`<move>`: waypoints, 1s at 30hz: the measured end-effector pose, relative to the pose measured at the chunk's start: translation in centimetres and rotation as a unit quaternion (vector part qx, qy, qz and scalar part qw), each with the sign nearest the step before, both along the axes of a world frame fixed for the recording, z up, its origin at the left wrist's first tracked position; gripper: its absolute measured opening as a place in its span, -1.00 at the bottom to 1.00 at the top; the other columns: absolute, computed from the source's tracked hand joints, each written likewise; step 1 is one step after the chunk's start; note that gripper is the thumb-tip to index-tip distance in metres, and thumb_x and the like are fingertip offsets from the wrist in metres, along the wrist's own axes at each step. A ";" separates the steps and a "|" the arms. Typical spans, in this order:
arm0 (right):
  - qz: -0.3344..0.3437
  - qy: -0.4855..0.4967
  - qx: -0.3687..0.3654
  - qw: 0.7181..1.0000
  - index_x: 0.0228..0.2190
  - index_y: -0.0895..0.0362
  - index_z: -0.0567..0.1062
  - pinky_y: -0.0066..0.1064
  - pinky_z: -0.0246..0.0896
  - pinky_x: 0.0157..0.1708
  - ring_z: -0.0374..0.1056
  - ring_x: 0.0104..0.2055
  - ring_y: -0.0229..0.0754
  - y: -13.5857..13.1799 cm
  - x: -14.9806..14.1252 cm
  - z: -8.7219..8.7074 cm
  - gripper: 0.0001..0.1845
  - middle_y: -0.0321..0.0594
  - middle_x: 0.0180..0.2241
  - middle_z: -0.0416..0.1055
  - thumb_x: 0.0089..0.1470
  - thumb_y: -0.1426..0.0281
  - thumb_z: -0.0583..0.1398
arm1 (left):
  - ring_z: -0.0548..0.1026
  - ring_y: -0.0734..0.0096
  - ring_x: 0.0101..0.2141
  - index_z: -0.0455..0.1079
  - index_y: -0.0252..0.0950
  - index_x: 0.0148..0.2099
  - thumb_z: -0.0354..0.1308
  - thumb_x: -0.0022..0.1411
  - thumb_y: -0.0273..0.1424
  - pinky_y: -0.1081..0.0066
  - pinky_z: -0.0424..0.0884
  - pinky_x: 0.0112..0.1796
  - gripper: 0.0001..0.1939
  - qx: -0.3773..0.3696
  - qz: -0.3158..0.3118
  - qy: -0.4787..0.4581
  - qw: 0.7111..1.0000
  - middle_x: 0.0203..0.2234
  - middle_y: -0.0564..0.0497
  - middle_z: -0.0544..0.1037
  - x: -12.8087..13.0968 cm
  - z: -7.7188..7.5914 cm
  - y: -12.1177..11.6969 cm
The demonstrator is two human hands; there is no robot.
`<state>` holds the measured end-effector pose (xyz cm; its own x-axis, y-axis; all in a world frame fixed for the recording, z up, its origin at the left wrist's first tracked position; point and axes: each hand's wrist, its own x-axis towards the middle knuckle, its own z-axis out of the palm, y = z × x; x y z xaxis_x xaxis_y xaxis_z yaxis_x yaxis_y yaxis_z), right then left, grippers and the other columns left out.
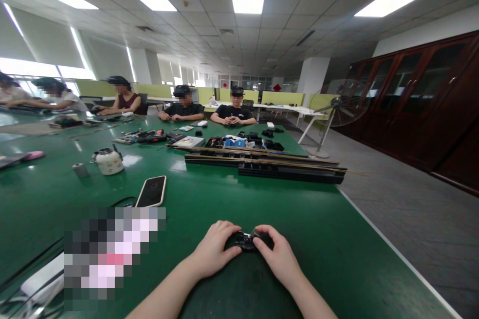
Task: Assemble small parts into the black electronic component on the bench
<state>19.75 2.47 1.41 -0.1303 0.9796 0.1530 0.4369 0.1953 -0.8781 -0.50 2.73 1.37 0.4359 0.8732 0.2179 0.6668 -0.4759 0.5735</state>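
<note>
A small black part with a pale strip along its far edge is low in the middle, just above the green table or resting on it; I cannot tell which. My left hand grips its left end between thumb and fingers. At its right end, my right hand pinches a small dark piece against it. Whether that piece is separate or joined to the black part is too small to make out. The fingertips cover both ends.
A phone, a cream pot and a grey cylinder stand to the left. White cables lie at lower left beside a blurred patch. Long black rails with thin rods lie ahead. Several people sit around the table; a fan stands right.
</note>
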 end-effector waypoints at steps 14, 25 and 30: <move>-0.043 0.177 0.000 0.983 -0.35 0.12 0.45 -0.20 0.26 -0.11 0.41 -0.21 -0.04 1.1 0.3 -1.3 -0.74 -0.13 -0.32 0.50 -0.13 0.26 0.24 | 0.31 0.25 -0.10 0.30 -0.17 -0.01 0.18 0.11 -0.36 0.28 0.22 -0.04 -0.63 0.005 -0.002 -0.003 1.000 -0.14 0.00 0.41 -0.1 -0.3 0.1; -0.082 0.270 -0.037 0.959 -0.39 0.12 0.47 -0.20 0.28 -0.12 0.43 -0.24 -0.05 1.2 0.3 -0.6 -0.62 -0.13 -0.36 0.53 -0.29 0.18 0.33 | 0.32 0.25 -0.11 0.31 -0.17 -0.01 0.16 0.11 -0.34 0.28 0.22 -0.05 -0.64 0.002 0.001 0.007 1.000 -0.15 0.00 0.42 0.0 0.0 0.0; -0.098 0.283 -0.047 0.953 -0.41 0.13 0.47 -0.21 0.26 -0.10 0.43 -0.23 -0.04 1.0 0.4 0.0 -0.61 -0.15 -0.36 0.53 -0.32 0.16 0.34 | 0.32 0.24 -0.10 0.31 -0.17 -0.01 0.16 0.12 -0.34 0.28 0.22 -0.05 -0.65 0.005 -0.001 0.002 1.000 -0.15 0.00 0.42 -0.1 -0.1 0.0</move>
